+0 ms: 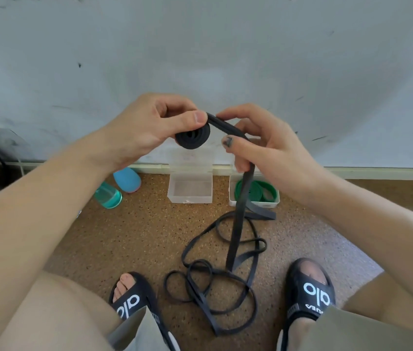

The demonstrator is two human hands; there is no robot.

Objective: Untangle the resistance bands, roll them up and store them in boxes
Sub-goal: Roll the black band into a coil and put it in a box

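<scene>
Left hand (149, 127) pinches the black band (235, 224) roll at chest height w/ thumb clamping the coil so it can't unwind, while right hand (258, 143) grips the tail, feeding it taut off the floor toward the empty clear box (190, 191).

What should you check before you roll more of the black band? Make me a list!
1. Left hand pinches the black roll: ok.
2. Right hand guides the black band into the roll: ok.
3. Loose band on the floor free of loops: not ok, it lies in tangled coils.
4. Empty clear box open and ready: ok.
5. Green band already in its box: ok.
6. Band flat, no twist near the roll: cannot tell.
</scene>
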